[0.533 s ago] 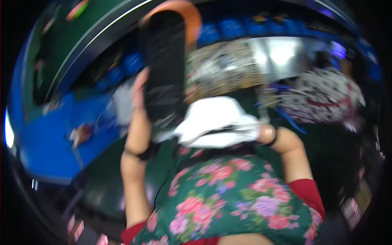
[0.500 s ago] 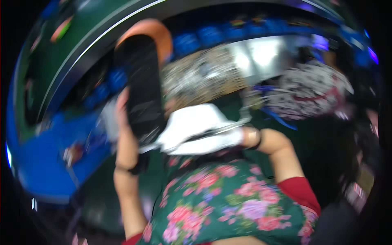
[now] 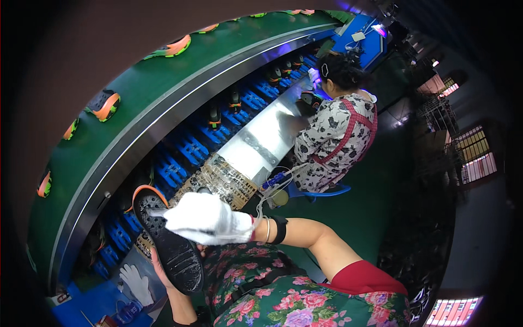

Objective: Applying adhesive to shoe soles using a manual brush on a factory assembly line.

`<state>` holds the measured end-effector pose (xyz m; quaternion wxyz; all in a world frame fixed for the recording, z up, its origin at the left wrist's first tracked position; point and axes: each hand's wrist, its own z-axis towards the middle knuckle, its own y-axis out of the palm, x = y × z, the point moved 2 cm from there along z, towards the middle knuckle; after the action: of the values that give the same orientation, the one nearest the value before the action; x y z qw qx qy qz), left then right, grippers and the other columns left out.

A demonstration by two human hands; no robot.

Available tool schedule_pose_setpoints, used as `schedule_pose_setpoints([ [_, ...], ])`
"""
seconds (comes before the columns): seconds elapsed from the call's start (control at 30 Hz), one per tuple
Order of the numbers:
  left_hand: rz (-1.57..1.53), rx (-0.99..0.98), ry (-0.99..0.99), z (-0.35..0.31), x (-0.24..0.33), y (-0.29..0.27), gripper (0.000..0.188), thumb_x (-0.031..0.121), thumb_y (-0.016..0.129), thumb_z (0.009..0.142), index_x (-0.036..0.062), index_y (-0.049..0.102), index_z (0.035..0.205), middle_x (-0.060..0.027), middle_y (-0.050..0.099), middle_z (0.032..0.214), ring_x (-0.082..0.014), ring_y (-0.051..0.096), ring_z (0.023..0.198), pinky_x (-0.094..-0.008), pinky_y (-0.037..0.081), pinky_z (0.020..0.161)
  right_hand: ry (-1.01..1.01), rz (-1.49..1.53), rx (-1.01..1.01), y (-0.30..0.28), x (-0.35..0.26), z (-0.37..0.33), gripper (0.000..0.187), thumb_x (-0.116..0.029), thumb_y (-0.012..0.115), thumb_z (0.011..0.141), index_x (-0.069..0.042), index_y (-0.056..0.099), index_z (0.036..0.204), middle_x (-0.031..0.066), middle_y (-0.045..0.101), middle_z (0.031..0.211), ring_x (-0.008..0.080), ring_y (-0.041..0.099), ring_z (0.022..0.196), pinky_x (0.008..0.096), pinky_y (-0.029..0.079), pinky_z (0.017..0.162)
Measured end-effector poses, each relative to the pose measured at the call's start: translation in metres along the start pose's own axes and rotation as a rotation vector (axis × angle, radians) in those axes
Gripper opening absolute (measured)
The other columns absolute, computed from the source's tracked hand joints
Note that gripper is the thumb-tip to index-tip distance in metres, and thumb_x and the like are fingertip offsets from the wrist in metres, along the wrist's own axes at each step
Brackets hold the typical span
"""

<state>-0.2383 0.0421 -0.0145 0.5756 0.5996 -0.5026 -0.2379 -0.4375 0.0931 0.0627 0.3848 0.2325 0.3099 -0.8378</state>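
No readable text or numbers

Right hand (image 3: 204, 219) crowds the sole (image 3: 177, 257), lower half open

We see the shoe (image 3: 177, 260) right of a loose glove (image 3: 136, 283), the conveyor (image 3: 144, 82) beyond, a co-worker (image 3: 333, 133) farther right.

A hard white glare burns out part of the metal counter (image 3: 245, 159), and the gloved right hand (image 3: 204, 217) is nearly as washed out; violet light glows from a lamp (image 3: 379, 30), and small glints catch the black shoe sole (image 3: 173, 242). The right side sinks into dimness around bright barred windows (image 3: 475, 156). Fisheye distortion bows the conveyor's steel edge (image 3: 166, 113), and black vignetting swallows the corners.
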Motion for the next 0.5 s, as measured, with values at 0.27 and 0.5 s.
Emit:
schedule_pose_setpoints([
  [0.27,-0.012,-0.113,0.213,-0.056,0.036,-0.011,0.102,0.068,0.064,0.087,-0.0002,0.032,0.156,-0.0297,0.043,0.151,-0.0527,0.054,0.126,-0.0715,0.045,0.101,0.740,0.635,-0.084,-0.002,-0.019,-0.024,0.016,0.002,0.069,0.084,0.002,0.075,0.098,0.0124,0.076,0.102,0.0183,0.069,0.085,0.0296,0.056,0.076],
  [0.5,0.345,-0.275,0.590,-0.131,0.212,0.001,0.120,0.070,0.074,0.081,-0.0102,0.021,0.152,-0.0449,0.040,0.136,-0.0356,0.068,0.079,-0.0347,0.059,0.057,1.065,1.028,0.279,0.034,0.021,-0.066,0.021,0.004,0.071,0.083,0.004,0.074,0.103,0.0130,0.075,0.095,0.0149,0.064,0.070,0.0258,0.052,0.066],
])
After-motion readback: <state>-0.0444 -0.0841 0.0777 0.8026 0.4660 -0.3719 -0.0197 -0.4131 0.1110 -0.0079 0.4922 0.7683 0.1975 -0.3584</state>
